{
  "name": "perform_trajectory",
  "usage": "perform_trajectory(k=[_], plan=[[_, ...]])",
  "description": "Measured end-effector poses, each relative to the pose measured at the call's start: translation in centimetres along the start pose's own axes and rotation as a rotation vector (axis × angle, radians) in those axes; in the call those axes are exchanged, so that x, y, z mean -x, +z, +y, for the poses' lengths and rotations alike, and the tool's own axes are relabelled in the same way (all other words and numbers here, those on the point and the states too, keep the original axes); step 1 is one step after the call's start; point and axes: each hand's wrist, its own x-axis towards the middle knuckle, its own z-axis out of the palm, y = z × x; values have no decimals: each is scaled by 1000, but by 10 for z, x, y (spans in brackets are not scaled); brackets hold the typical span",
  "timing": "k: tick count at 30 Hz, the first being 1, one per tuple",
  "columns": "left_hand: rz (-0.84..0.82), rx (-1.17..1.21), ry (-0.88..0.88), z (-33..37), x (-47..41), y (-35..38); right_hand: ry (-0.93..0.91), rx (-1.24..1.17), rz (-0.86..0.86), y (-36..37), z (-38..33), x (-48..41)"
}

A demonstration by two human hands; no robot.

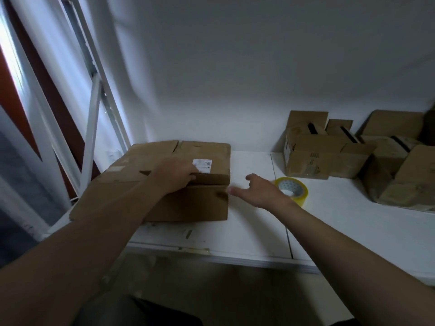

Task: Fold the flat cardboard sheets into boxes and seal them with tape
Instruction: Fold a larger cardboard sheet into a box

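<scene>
A stack of flat brown cardboard sheets [202, 203] lies on the left part of the white table [259, 231]; the top sheet carries a white label [202, 165]. My left hand [175, 176] rests on the top sheet beside the label, with its fingertips curled over the sheet's front edge. Just right of the stack, my right hand [259, 191] hovers with the fingers spread and relaxed, holding nothing. A roll of yellowish clear tape [293, 190] lies on the table right behind the right hand.
Several folded cardboard boxes [329, 156] stand at the back right of the table, against the white wall. A white window frame [94, 128] rises at the left. The table's front edge [235, 257] runs across below the stack.
</scene>
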Motion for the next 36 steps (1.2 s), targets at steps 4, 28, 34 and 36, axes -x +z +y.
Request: perform_trajectory(k=[4,28,34,36], plan=[[118,61,48,16,1,-47,50,-243,69,-9,-25,23],[880,296,-184,5,60,-185,-278,-45,649,-165,-84,71],[785,321,-245,-2,88,-152,-305,239,697,-163,-76,82],[753,337,-255,-4,95,-142,-308,275,704,-155,-68,83]])
